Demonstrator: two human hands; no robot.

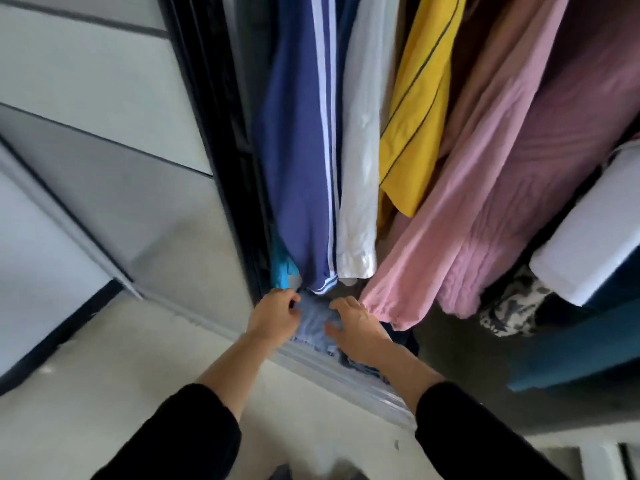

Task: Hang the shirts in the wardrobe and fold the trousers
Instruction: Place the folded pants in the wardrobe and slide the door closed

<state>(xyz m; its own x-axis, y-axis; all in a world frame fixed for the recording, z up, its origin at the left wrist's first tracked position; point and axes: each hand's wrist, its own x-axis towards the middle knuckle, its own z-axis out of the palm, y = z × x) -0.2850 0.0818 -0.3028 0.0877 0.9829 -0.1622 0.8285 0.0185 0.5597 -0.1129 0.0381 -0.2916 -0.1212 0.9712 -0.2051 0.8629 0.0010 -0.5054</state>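
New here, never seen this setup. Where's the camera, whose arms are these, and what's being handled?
There is no robot. A person does the task bare-handed, and the single picture comes from a wide-angle camera worn on their head, looking forward and down. That is why straight lines bend and the arms, in black sleeves, enter from the bottom.

The view looks into an open wardrobe. Four things hang in it: a blue garment with white stripes, a white shirt, a yellow garment and a pink garment.

Low down, both hands are on a light blue cloth, probably folded trousers. The left hand grips its edge with curled fingers. The right hand lies on it with the thumb spread, and it is unclear whether it grips.
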